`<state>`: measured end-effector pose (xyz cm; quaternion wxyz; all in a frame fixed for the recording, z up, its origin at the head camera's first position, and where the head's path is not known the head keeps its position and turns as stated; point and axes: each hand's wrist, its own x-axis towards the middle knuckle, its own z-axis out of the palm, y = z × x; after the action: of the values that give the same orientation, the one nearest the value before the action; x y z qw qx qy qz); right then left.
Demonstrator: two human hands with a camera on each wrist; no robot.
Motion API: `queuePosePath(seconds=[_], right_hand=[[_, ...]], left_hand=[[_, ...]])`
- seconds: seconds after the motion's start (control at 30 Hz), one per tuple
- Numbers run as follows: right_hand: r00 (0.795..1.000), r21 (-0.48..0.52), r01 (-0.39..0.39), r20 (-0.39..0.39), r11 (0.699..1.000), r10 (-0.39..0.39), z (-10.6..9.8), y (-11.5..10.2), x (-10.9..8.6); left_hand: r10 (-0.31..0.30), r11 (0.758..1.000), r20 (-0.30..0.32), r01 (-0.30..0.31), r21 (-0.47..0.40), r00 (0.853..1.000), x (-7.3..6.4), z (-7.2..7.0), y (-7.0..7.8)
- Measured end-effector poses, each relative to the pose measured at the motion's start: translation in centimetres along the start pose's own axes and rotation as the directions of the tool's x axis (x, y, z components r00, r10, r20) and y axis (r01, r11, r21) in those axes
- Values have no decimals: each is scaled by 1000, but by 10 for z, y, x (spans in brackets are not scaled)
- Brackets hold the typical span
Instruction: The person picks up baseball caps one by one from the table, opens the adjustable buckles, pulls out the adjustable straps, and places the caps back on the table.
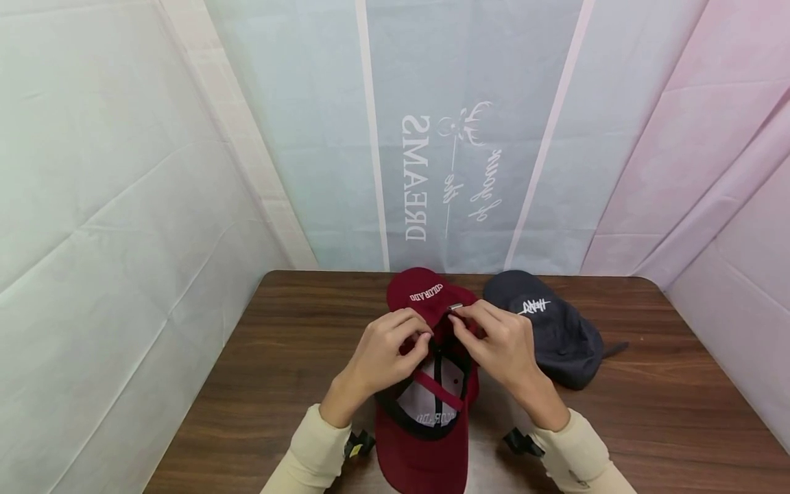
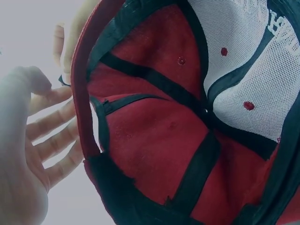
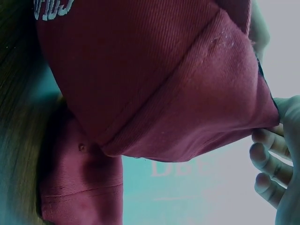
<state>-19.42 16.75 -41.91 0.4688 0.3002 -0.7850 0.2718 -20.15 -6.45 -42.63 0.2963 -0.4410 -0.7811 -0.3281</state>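
Observation:
A maroon baseball cap (image 1: 422,453) is held with its brim toward me and its opening facing up. A strap (image 1: 439,390) crosses that opening, with white mesh lining and dark tape inside. My left hand (image 1: 391,346) pinches the cap's back edge; in the left wrist view, its fingertips meet behind the red strap (image 2: 84,108). With thumb and forefinger, my right hand (image 1: 503,343) pinches the back edge on the other side. Near its fingertips shows a small metal buckle (image 1: 455,307). The right wrist view has the crown (image 3: 164,89) pulled toward that hand's fingers.
Just behind lies another maroon cap (image 1: 420,283) lettered COLORADO. A dark navy cap (image 1: 555,343) with white lettering rests on the wooden table (image 1: 259,384) to the right. Fabric walls (image 1: 333,137) stand around the table's back and sides.

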Motion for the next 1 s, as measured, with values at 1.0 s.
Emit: queuePosePath(seconds=[1.0], right_hand=[[999,90,25,35,996,-28,-3,-16,5]], left_hand=[[-246,965,75,237,108,966,2,1,4]])
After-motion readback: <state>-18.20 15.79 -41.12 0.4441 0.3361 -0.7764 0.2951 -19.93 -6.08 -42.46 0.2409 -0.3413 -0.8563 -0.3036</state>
